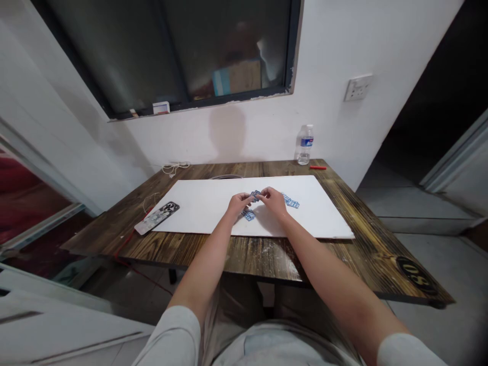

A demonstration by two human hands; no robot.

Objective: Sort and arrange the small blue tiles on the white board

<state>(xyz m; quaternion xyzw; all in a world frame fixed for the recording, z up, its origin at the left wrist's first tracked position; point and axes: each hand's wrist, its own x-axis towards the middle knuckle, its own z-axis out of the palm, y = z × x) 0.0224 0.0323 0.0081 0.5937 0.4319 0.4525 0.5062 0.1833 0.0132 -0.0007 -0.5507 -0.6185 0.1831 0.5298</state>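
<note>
Both hands meet above the white board (202,203), pinching small dark blue cards (255,194) between their fingertips. My left hand (239,203) grips them from the left side and my right hand (273,200) from the right. How many cards are held is too small to tell. Below and beside my left hand lies a loose pile of small blue-and-white cards (249,215) on the board. A slanting row of overlapping blue-and-white cards (292,203) lies to the right of my right hand, which partly hides its left end.
A phone (157,217) rests across the board's left edge. A white cable (175,166) lies at the back left of the wooden table (263,254). Against the wall stand a plastic bottle (305,145) and, beside it, a red pen-like object (317,167).
</note>
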